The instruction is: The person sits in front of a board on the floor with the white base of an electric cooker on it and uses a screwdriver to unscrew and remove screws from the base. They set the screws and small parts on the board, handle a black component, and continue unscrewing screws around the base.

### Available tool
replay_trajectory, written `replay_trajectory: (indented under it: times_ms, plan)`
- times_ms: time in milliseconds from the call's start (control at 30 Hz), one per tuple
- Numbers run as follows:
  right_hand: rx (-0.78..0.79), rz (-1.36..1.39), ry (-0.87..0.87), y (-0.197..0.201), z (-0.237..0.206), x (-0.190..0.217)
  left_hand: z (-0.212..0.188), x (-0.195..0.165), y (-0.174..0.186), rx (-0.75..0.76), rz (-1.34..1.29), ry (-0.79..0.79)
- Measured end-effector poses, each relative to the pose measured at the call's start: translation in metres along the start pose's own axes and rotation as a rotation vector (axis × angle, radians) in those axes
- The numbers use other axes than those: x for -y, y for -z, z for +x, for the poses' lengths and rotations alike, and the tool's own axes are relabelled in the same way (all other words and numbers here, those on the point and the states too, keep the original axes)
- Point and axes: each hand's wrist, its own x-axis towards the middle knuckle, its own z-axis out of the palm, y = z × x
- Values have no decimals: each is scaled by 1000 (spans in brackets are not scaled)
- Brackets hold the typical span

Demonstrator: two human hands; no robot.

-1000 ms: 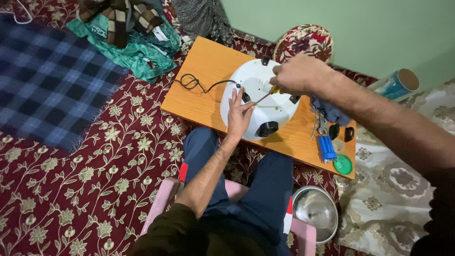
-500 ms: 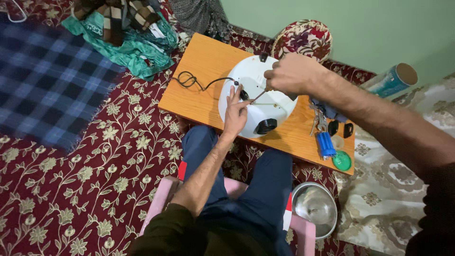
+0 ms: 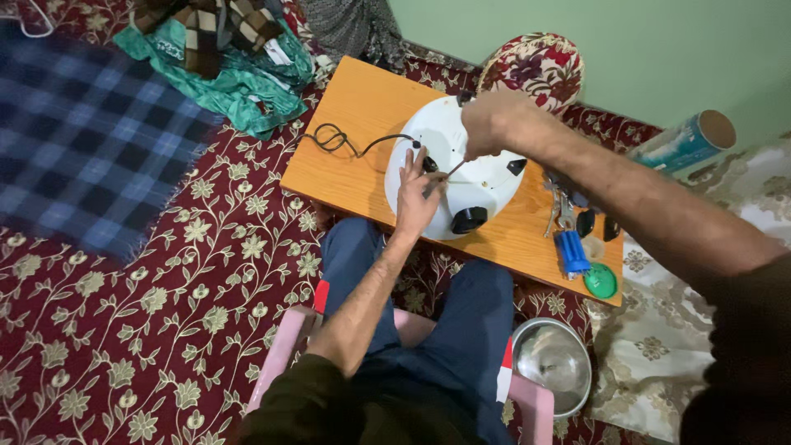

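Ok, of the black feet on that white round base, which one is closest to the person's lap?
The large black foot at the near rim of the white round base, right of the left hand. The other feet sit farther up.

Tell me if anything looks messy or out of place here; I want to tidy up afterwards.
Mostly orderly. The white round appliance lies flat on the wooden table, left hand steadying it, right hand working a thin tool. Its black cord trails loose. A green lid sits at the table's edge, and crumpled clothes lie on the carpet.
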Motion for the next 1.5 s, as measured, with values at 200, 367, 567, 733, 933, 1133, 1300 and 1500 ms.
replay_trajectory:
  times_ms: [200,367,567,733,933,1133,1300,1500]
  plan:
    - [-236,-286,341,-12,-21,-15,-4,-2,0,-73,22,23]
    - [-352,-611,607,-6,-34,-20,-6,-3,0,-36,31,16]
    - [-183,-550,459,-2,-27,-13,-4,-5,-5,-38,21,43]
    - [-211,-129,223,-2,-18,-15,-6,0,-5,-32,36,24]
    - [123,229,-106,3,-2,-17,-8,2,-4,-37,26,5]
    - [-299,-230,381,-8,-31,-26,-8,-3,-5,-49,33,3]
    - [-380,-518,603,-1,-34,-20,-8,-1,-6,-23,21,5]
    - [-283,-471,541,6,-27,-17,-7,5,-7,-3,-18,6]
